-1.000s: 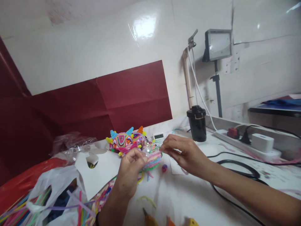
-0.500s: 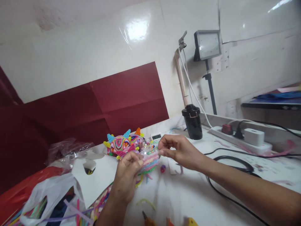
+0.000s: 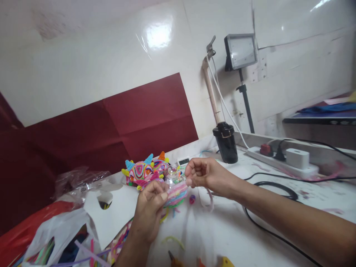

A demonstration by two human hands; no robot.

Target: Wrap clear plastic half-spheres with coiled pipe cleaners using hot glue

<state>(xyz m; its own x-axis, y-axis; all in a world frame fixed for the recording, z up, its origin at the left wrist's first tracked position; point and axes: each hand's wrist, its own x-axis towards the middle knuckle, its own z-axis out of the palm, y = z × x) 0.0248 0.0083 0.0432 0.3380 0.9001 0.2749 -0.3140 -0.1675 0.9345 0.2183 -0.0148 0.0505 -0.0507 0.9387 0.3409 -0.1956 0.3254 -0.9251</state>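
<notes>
My left hand (image 3: pixel 149 205) holds a small coiled pipe-cleaner piece (image 3: pixel 175 193) in pink, blue and green just above the white table (image 3: pixel 236 230). My right hand (image 3: pixel 204 174) pinches the piece's upper right edge with thumb and fingers closed; a pale pink strand (image 3: pixel 209 198) loops down below that hand. Behind the piece sit finished pipe-cleaner figures (image 3: pixel 144 171) with blue, yellow and orange horns. A small pink and blue bead-like bit (image 3: pixel 191 200) lies on the table under my right hand.
A white bag of loose pipe cleaners (image 3: pixel 61 241) and white card (image 3: pixel 116 207) lie at left. A black cup (image 3: pixel 225 142), power strip (image 3: pixel 283 161), black cable (image 3: pixel 267 185) and lamp stand (image 3: pixel 241 55) are at right. Glue-gun tips (image 3: pixel 200 261) show at the bottom edge.
My right hand has closed tighter on the coiled piece's edge and drawn slightly left. The view has shifted a little to the right; my left hand keeps its hold.
</notes>
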